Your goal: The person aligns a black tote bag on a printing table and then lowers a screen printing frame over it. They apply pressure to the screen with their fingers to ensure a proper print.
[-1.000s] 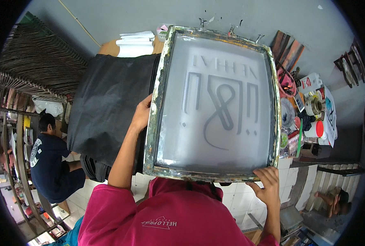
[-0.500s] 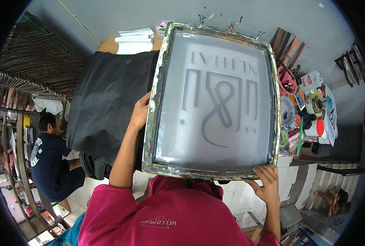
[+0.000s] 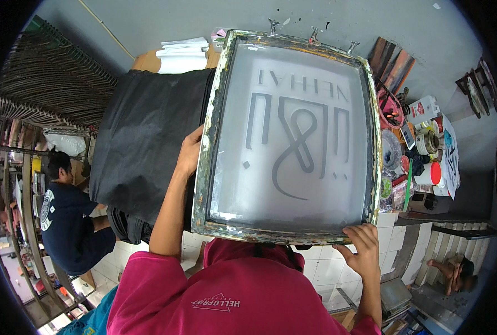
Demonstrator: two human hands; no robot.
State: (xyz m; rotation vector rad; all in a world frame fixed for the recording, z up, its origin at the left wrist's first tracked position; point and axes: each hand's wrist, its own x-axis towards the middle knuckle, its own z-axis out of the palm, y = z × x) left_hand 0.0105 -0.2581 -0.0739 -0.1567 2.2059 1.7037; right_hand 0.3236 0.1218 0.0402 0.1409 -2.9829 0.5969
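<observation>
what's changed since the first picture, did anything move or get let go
The co-worker's head has shifted slightly left in view. The framed screen and metal fittings beyond it both appear slightly higher, probably from camera movement. Nothing was visibly taken up or released: the left hand remains at the screen's left edge, the right hand at its lower right corner.

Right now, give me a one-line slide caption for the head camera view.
A person's left hand and right hand hold a silkscreen in a paint-stained frame beside draped black material.
</observation>
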